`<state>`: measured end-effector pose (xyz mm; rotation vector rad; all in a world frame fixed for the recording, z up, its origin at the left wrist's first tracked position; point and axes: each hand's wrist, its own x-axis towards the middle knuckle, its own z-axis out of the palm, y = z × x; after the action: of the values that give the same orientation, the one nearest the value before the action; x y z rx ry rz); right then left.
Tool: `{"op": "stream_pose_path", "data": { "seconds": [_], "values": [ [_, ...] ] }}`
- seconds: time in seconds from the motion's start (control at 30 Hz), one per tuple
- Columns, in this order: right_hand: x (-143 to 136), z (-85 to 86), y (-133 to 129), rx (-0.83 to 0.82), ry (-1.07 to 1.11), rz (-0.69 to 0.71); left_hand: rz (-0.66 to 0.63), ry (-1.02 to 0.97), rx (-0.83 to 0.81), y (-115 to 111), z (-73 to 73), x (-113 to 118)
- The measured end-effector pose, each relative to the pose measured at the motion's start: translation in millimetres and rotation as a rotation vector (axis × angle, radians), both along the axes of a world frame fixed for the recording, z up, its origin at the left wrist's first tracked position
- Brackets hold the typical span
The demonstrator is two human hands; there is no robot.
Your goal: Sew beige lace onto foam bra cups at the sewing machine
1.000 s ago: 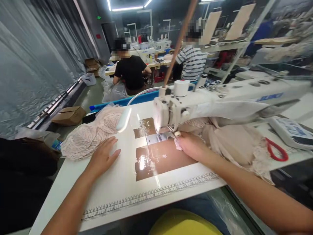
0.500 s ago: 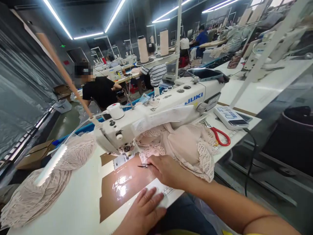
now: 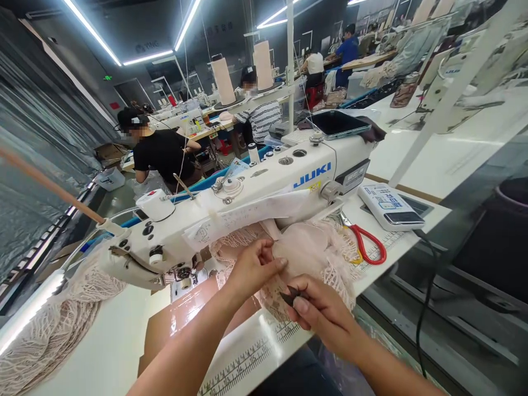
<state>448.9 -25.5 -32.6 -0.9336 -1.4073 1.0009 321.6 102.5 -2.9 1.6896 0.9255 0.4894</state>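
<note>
My left hand [image 3: 254, 269] pinches the pale pink lace garment [image 3: 303, 247] in front of the sewing machine's arm. Close to its right, my right hand [image 3: 322, 311] is closed around small dark thread snips [image 3: 292, 296], whose blades point left toward the garment. The garment lies bunched under and beside the white sewing machine [image 3: 264, 184], with lace hanging near the table's front edge. A paper strip with handwriting [image 3: 247, 215] is fixed along the machine's arm.
Red-handled scissors [image 3: 369, 245] and a white control box [image 3: 390, 207] lie right of the garment. A lace pile [image 3: 53, 335] sits at the left. A phone [image 3: 340, 124] rests atop the machine. Several people sit at machines beyond.
My left hand has risen from the table edge onto the garment and closed on it. My right hand has moved right and down with the snips. The view has shifted.
</note>
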Motion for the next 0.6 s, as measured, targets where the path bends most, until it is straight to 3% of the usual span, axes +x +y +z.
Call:
{"op": "stream_pose_path", "data": {
  "seconds": [0.1,0.17,0.37,0.47,0.6],
  "values": [
    [-0.5,-0.8,3.7,0.049,-0.118,-0.026,0.004,0.016,-0.052,8.7,-8.5,5.1],
    [-1.7,2.1,5.9,0.074,-0.163,-0.011,0.008,0.021,-0.049,9.9,-6.6,5.2],
    [5.2,6.8,-0.7,0.113,-0.058,0.099,0.011,-0.365,-0.098,-6.9,19.8,0.6],
    [14.6,-1.2,-9.7,0.088,0.15,0.078,0.088,-0.496,-0.251,-23.3,31.0,-19.7],
    [19.3,-12.8,-17.6,-0.003,0.311,0.003,0.165,-0.528,-0.483,-53.2,34.7,-76.8]
  ]
}}
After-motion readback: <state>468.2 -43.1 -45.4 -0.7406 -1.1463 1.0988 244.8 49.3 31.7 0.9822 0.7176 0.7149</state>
